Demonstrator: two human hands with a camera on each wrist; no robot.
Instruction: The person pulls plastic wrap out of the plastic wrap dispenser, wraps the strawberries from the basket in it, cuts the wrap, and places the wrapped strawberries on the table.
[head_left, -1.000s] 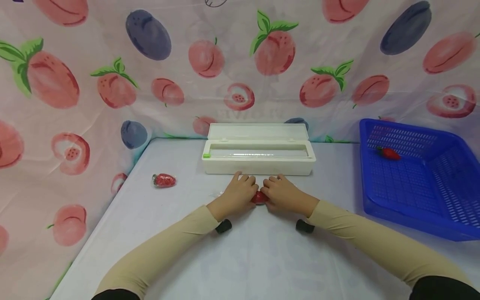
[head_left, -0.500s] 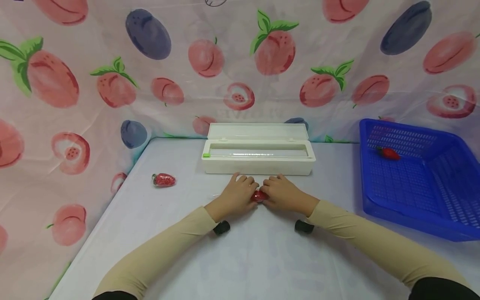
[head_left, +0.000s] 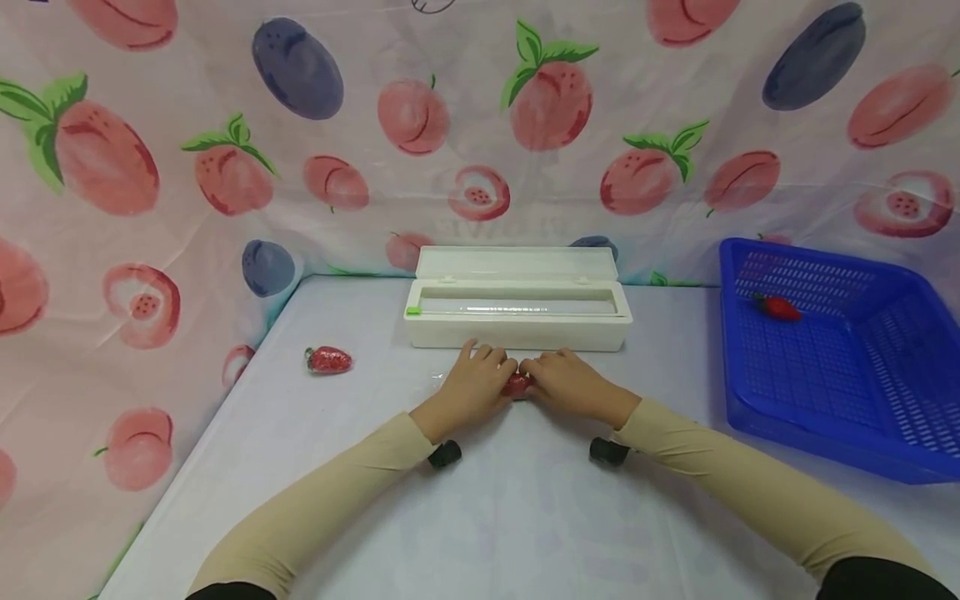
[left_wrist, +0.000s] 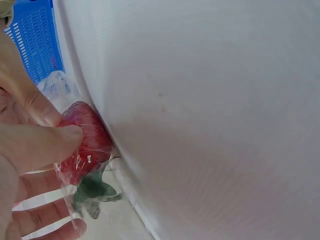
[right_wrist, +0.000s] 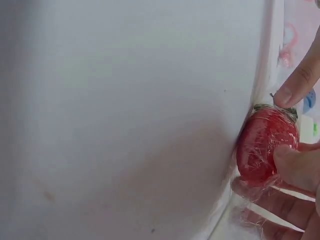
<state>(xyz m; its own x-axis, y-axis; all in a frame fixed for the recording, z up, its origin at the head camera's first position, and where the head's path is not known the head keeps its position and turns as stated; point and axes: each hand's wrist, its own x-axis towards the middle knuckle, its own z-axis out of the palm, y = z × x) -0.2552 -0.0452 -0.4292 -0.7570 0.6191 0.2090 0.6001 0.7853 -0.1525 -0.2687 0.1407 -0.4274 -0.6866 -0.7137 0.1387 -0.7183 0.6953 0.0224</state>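
Observation:
A strawberry (head_left: 517,385) in clear cling film sits between my two hands, just in front of a white cling film box (head_left: 517,333). My left hand (head_left: 471,390) pinches it, the thumb (left_wrist: 55,145) over its red side and fingers behind. From the other side my right hand (head_left: 573,387) pinches it too, its thumb (right_wrist: 295,162) pressed on the film. Green leaves (left_wrist: 95,190) show through the wrap in the left wrist view. A loose flap of film (left_wrist: 57,90) sticks out past the fruit's tip. In the head view the hands hide much of the strawberry.
Left on the white table lies another film-wrapped strawberry (head_left: 328,360). A blue basket (head_left: 825,429) at the right holds one strawberry (head_left: 780,308). The box's lid (head_left: 516,262) is raised, showing the film roll (head_left: 510,307). A fruit-print cloth (head_left: 375,192) hangs behind.
The strawberry has shifted slightly away from me, toward the box. My hands have drawn a little closer together round it, and the fingers have moved on the film.

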